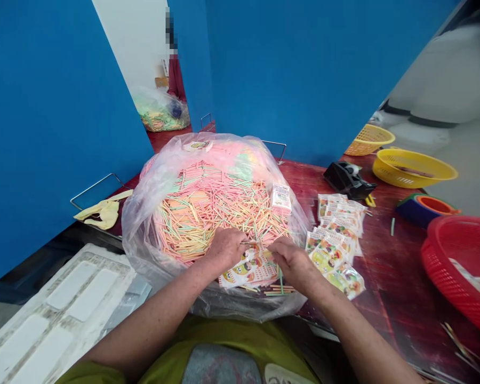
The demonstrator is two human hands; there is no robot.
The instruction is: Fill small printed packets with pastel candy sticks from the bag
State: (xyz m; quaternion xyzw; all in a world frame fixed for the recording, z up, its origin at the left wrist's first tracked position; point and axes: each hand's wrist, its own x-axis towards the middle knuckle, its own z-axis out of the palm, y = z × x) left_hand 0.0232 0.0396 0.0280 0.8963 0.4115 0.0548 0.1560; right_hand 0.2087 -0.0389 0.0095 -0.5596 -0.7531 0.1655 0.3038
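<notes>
Left hand (225,249): thumb and fingers drawn together, apparently gripping the upper edge of the flat printed packets (246,272); the exact pinch is too small to make out.
Right hand (295,262): thumb and fingertips closed on what seems a thin pale yellow stick (269,253), just beside the packets' top.
Printed packets: between and below the hands, resting on the near side of the large clear plastic bag (138,229).
Heap of thin pink, orange, yellow and green sticks (208,213): inside the bag, beyond the hands, with a small pink-and-white printed pack (280,198) lying on its right side.
Overlapping clear packets with coloured print (336,242): spread on the glossy dark red table (388,282), right of the bag; a black plastic tape dispenser (348,180) stands behind them.
Packet risk: the film looks thin — an uneven pull between the hands could crease or split it, and a loose grip could let a packet slide down the bag's front.
Stick risk: the heap looks loose, so a forearm pressing the bag's soft rim could spill some; thin sticks might also snap if squeezed.
Table risk: the right elbow swinging outward could knock the overlapping packets out of order.
</notes>
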